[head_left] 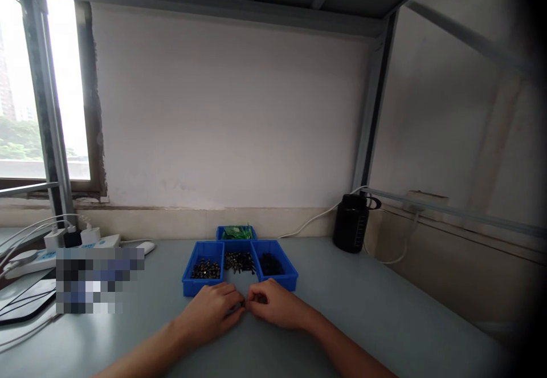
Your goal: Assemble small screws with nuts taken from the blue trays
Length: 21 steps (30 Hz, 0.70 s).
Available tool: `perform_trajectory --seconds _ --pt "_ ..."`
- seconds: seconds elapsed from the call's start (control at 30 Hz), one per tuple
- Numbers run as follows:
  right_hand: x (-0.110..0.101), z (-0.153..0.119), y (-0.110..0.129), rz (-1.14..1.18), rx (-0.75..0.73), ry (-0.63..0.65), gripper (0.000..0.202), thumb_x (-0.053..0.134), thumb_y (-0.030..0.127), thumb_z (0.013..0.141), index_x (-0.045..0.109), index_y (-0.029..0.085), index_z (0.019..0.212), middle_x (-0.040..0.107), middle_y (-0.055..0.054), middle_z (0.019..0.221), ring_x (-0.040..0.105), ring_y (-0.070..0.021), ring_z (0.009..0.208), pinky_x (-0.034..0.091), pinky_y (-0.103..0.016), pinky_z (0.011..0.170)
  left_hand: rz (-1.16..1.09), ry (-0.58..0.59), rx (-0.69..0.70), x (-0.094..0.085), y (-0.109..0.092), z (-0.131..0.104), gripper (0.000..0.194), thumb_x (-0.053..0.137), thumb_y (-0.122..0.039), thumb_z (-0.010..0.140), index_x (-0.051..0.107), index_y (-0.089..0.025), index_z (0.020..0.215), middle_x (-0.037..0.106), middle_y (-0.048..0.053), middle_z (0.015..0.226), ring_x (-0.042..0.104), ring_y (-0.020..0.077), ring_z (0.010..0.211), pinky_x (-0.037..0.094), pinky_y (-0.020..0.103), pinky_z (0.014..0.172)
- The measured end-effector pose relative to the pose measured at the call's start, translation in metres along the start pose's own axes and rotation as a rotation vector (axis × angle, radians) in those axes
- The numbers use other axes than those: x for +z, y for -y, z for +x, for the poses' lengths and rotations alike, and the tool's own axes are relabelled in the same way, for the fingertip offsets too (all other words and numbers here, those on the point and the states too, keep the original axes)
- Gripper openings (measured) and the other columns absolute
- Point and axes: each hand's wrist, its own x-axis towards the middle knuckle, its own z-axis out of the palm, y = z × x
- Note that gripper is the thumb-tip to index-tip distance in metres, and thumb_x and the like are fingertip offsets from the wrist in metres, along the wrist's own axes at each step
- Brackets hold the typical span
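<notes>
At this moment it seems to be a step of fine work with the fingertips: the left hand [216,309] and the right hand [276,307] meet low over the grey table [363,309], on the near side of the blue trays. Between their fingertips is a small dark piece [243,304], too small for me to tell its shape. The left thumb and finger seem to pinch it; the right thumb and forefinger are bent toward each other, but I cannot tell if they grip it or only touch it. In my judgement, such handling calls for a light, steady pinch and good alignment of the tips. The left tray [203,288], of smooth, shiny plastic, holds many small rounded pieces [205,269] with a metallic shine. The middle tray [240,246] has longer, thin-looking dark pieces [239,261], and the right tray [290,283] has matt black ones [270,264], hard to separate by eye. In the far tray [220,232] lie crinkled, glossy green packets [237,232]. Farther right stands a dark, rounded bottle [350,224], upright.
</notes>
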Motion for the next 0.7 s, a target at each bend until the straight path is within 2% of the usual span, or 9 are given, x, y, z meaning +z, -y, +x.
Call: perform_trajectory --seconds 0.23,0.4,0.53,0.7 --pt "0.0039 -0.0011 0.0041 -0.058 -0.001 -0.006 0.024 0.053 0.032 0.08 0.062 0.015 0.066 0.059 0.001 0.055 0.052 -0.0116 0.055 0.035 -0.019 0.051 0.044 0.034 -0.003 0.0061 -0.0023 -0.002 0.011 0.049 -0.023 0.082 0.058 -0.018 0.083 0.062 0.002 0.082 0.058 0.0172 0.077 0.042 0.022 0.064" --pt "0.0055 0.0002 -0.0013 -0.056 -0.033 0.014 0.02 0.05 0.025 0.079 0.063 0.014 0.068 0.059 0.001 0.055 0.054 -0.0117 0.055 0.036 -0.018 0.051 0.009 0.024 -0.025 0.004 -0.0043 -0.0011 0.01 0.049 -0.023 0.08 0.058 -0.019 0.082 0.062 0.001 0.082 0.058 0.0167 0.076 0.042 0.022 0.064" --pt "0.0037 0.0005 -0.0036 -0.08 -0.042 0.003 0.017 0.049 0.015 0.073 0.065 0.014 0.069 0.059 0.001 0.054 0.053 -0.0111 0.055 0.035 -0.018 0.051 -0.043 0.031 -0.054 0.0027 -0.006 -0.0006 0.012 0.049 -0.021 0.079 0.059 -0.02 0.083 0.062 0.001 0.083 0.058 0.0164 0.077 0.042 0.022 0.067" --pt "-0.0004 0.0011 -0.0026 -0.104 -0.045 -0.016 0.02 0.05 0.014 0.069 0.069 0.015 0.074 0.061 0.001 0.058 0.052 -0.0114 0.056 0.034 -0.018 0.051 -0.112 0.05 -0.087 -0.0007 -0.006 -0.0012 0.015 0.047 -0.022 0.081 0.06 -0.021 0.087 0.062 0.001 0.082 0.059 0.0164 0.076 0.041 0.022 0.066"
